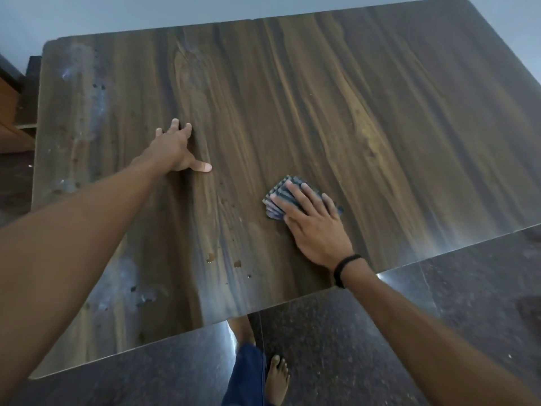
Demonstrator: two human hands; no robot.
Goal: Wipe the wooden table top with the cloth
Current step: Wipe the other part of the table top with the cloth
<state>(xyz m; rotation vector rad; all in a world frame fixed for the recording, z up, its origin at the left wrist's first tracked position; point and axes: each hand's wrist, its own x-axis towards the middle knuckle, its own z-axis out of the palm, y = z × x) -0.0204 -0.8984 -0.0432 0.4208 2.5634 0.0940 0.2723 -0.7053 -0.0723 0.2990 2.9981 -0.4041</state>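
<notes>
Under the flat right hand (pixel 314 227) lies one striped cloth (pixel 281 197); left hand (pixel 175 150) rests spread on one table (pixel 380 112).

Both arms are extended forward, the left hand (pixel 175 150) is laid flat with fingers spread and thumb splayed, and the right hand (pixel 316 227) is pressed flat, straight fingers over the cloth (pixel 295 180) beneath them.
</notes>
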